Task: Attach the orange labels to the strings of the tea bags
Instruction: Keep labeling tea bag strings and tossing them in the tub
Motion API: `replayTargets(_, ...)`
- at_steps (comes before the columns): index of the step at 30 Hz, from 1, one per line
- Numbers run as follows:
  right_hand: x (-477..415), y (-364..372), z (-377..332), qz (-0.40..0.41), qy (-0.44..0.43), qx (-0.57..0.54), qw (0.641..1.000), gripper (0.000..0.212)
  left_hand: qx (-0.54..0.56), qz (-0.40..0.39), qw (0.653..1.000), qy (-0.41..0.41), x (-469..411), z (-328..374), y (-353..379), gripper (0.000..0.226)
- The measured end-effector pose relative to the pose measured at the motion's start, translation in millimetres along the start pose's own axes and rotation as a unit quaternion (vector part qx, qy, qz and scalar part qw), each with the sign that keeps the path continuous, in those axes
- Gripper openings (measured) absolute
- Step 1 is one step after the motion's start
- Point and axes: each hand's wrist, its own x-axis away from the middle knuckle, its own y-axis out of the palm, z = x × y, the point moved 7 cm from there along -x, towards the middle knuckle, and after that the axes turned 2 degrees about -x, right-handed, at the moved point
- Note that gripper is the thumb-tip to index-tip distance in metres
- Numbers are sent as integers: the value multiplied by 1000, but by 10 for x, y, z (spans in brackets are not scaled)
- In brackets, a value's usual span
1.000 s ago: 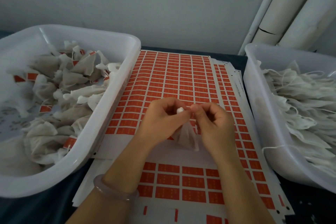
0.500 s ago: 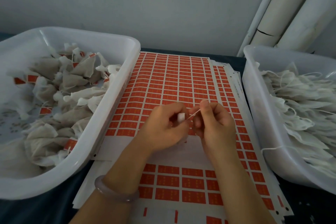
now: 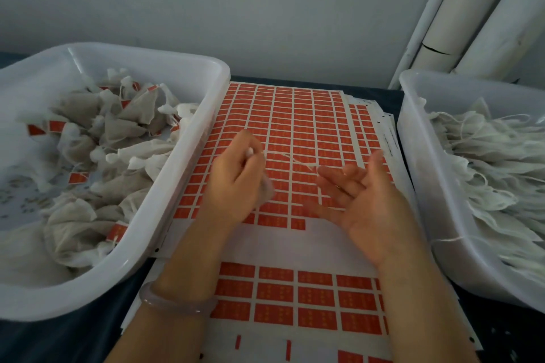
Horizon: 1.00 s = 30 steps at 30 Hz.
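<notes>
Left hand (image 3: 236, 183) pinches tea bag (image 3: 267, 187) top. String (image 3: 295, 160) stretches toward right hand (image 3: 362, 200), splayed, empty, over orange label sheet (image 3: 295, 115) mid-tabletop, likely exposing string for labelling.

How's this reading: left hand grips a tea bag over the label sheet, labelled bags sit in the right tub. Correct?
One slip. The labelled bags sit in the left tub; the right tub holds unlabelled bags with bare strings, as the head view shows. The rest stands: the left hand grips a tea bag over the label sheet.
</notes>
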Motion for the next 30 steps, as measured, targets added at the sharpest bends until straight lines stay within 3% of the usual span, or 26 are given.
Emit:
replayTargets(2,4,-91,-26,14,36,5,999,53,-127,1,992,-24,-20,-64,-30,28)
replayTargets(4,6,-125,-14,16,61,24,998,55,-246,-44,968,-35,-10,-109,55,26)
replayTargets(6,9,-122,9,14,77,29,996,59,-296,-98,949,-42,18,-140,160,20)
replayTargets(12,33,-74,74,9,98,16,995,61,-369,-186,908,-68,85,-161,312,12)
replayTargets(23,35,-27,168,-8,122,19,992,60,-367,-262,892,-34,149,-180,428,24)
replayTargets(27,24,-102,84,11,93,17,996,58,-430,-307,849,-28,194,-246,471,67)
replayTargets(30,18,-170,14,42,64,30,997,53,-428,-310,847,-58,195,-283,490,75)
